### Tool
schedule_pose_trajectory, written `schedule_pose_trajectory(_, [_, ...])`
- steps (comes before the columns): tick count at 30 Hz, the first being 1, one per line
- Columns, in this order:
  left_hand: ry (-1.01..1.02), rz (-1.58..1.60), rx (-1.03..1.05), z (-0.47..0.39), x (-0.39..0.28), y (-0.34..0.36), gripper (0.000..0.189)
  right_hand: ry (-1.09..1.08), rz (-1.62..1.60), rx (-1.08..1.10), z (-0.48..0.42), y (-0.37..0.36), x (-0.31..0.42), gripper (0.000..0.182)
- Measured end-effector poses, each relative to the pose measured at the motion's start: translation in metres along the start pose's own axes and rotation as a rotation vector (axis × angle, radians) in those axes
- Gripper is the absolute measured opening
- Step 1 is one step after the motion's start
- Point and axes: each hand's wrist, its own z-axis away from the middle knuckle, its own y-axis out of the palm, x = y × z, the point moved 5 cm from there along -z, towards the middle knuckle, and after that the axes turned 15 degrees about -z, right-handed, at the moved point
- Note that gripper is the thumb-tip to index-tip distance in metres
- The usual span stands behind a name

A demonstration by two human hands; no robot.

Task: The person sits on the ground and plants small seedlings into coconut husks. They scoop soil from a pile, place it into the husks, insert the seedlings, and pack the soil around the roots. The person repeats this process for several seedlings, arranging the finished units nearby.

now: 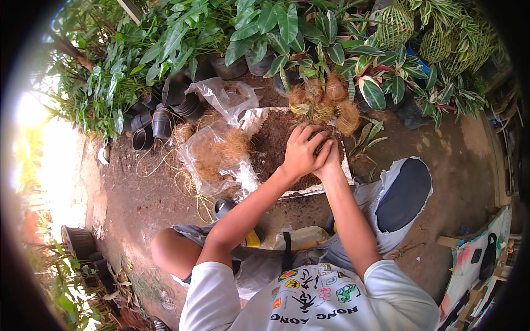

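Observation:
My left hand (303, 149) and my right hand (328, 159) are cupped together around a dark soil ball (318, 142). Only a little of the ball shows between the fingers; the rest is hidden. Both hands are above a white-edged tray or sheet (306, 191) that carries loose dark soil (269, 145). Just beyond my fingers lie several plant balls wrapped in brown fibre (336, 87), some bound with yellowish string. One fibre-wrapped ball (348, 118) sits nearest my right hand. To the left, a clear plastic bag (194, 165) holds loose coconut fibre (219, 151).
Black plastic pots (161, 124) are grouped at the left, with yellowish string (186, 182) trailing over the ground. Potted leafy plants (265, 25) line the back. A small uprooted plant (368, 136) lies right of the soil. My knees flank the work area.

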Motion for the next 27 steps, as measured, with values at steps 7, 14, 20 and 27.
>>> schedule_pose_trajectory(7, [-0.09,0.109,-0.049,0.014,0.001,0.007,0.018,-0.02,0.063,-0.018,-0.011,-0.024,0.005,0.037])
schedule_pose_trajectory(14, [-0.079,0.05,-0.154,0.017,0.001,-0.002,0.026,-0.136,0.185,0.062,-0.019,-0.021,0.009,0.023])
schedule_pose_trajectory(20, [-0.182,0.274,0.117,0.006,-0.001,0.002,0.034,0.02,0.046,-0.028,0.0,0.0,0.011,0.026])
schedule_pose_trajectory(27, [0.301,0.133,0.166,-0.034,0.006,-0.037,0.047,0.273,-0.245,-0.062,0.023,0.026,0.0,0.048])
